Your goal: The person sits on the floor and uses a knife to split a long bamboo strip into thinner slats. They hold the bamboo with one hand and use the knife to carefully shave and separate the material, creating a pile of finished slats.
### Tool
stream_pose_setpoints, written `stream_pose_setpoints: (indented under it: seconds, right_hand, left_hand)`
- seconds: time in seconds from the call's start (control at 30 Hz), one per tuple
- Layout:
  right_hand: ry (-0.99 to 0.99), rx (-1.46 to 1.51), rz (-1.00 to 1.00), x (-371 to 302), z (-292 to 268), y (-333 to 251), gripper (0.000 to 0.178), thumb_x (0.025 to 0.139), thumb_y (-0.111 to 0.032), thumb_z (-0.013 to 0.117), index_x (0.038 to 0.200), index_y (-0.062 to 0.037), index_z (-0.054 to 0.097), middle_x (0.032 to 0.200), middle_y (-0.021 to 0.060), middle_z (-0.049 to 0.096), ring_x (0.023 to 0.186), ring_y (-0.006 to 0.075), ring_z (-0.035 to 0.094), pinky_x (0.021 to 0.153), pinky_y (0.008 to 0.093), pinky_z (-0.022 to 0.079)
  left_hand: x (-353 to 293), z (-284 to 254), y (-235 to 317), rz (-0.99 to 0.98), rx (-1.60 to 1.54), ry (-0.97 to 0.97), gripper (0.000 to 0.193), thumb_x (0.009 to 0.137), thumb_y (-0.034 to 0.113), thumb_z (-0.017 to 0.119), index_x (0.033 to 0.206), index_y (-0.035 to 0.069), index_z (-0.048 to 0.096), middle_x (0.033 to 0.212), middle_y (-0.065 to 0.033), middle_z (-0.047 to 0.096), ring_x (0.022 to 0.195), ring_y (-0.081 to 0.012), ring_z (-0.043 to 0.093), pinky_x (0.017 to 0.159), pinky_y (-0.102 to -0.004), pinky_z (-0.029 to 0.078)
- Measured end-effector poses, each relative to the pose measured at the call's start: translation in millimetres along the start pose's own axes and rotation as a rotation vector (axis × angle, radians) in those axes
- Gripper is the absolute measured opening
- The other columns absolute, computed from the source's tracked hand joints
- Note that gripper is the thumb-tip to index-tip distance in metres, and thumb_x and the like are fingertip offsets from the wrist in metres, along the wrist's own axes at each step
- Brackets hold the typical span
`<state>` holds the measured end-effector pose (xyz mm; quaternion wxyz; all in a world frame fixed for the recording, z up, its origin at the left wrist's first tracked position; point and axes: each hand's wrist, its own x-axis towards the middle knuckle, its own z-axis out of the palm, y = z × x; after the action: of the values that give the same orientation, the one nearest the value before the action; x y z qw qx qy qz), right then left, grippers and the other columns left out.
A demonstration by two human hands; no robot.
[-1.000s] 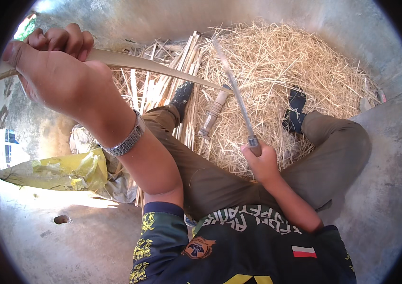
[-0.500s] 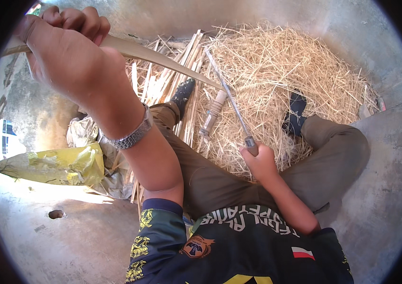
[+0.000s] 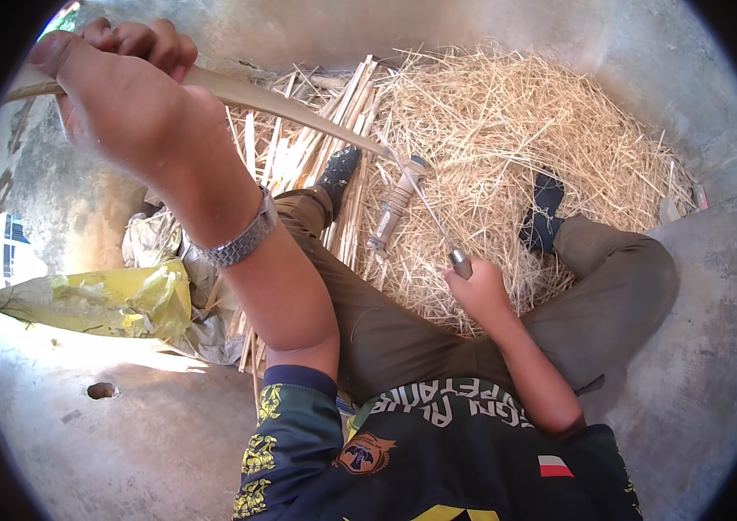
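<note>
Raised at the upper left, my left hand is closed around a long, pale bamboo strip that slants down to the right. Low in front of my lap, my right hand grips the handle of a knife. Its thin blade points up and to the left, and crosses at the strip's lower end; whether the edge bites into the strip I cannot tell. Just beneath them lies a turned wooden piece, like a tool handle, with a dark end.
Straw-like shavings are heaped in front of me, around my feet. Split bamboo strips lie left of the heap. A yellow sack rests at the left on the concrete floor. A concrete wall curves behind.
The knife blade has turned and now looks thinner, its tip nearer the strip. The strip's lower end has shifted slightly up and left. Both hands keep their grip.
</note>
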<state>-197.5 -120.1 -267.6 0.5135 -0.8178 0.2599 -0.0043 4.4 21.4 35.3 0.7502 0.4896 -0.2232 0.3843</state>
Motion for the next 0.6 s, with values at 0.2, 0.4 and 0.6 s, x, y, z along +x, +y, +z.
stream_pose_setpoints:
  seconds: [0.2, 0.4, 0.6]
  right_hand:
    - [0.079, -0.022, -0.006, -1, -7, -3, 0.023, 0.087, -0.020, 0.065, 0.087, 0.0025, 0.066, 0.065, 0.0168, 0.062, 0.059, 0.0295, 0.060, 0.062, 0.0411, 0.049]
    - [0.008, 0.058, 0.021, 2, 3, 11, 0.025, 0.086, -0.022, 0.065, 0.088, 0.0026, 0.065, 0.064, 0.0171, 0.061, 0.058, 0.0299, 0.059, 0.062, 0.0423, 0.048]
    - [0.009, -0.091, 0.080, -3, -1, 2, 0.025, 0.089, -0.023, 0.064, 0.087, 0.0025, 0.065, 0.067, 0.0207, 0.064, 0.065, 0.0358, 0.066, 0.064, 0.0447, 0.049]
  left_hand:
    - [6, -8, -1, -0.024, 0.000, 0.020, 0.044, 0.109, 0.044, 0.043, 0.084, 0.008, 0.040, 0.065, -0.0022, 0.031, 0.053, -0.0143, 0.028, 0.053, -0.0306, 0.024]
    - [3, -11, -8, -0.039, -0.001, -0.007, 0.045, 0.109, 0.045, 0.041, 0.083, 0.009, 0.039, 0.065, -0.0013, 0.029, 0.054, -0.0140, 0.026, 0.054, -0.0310, 0.023]
    - [10, -18, -6, -0.058, -0.036, -0.047, 0.044, 0.110, 0.045, 0.040, 0.084, 0.009, 0.038, 0.065, -0.0011, 0.031, 0.055, -0.0142, 0.023, 0.056, -0.0316, 0.023]
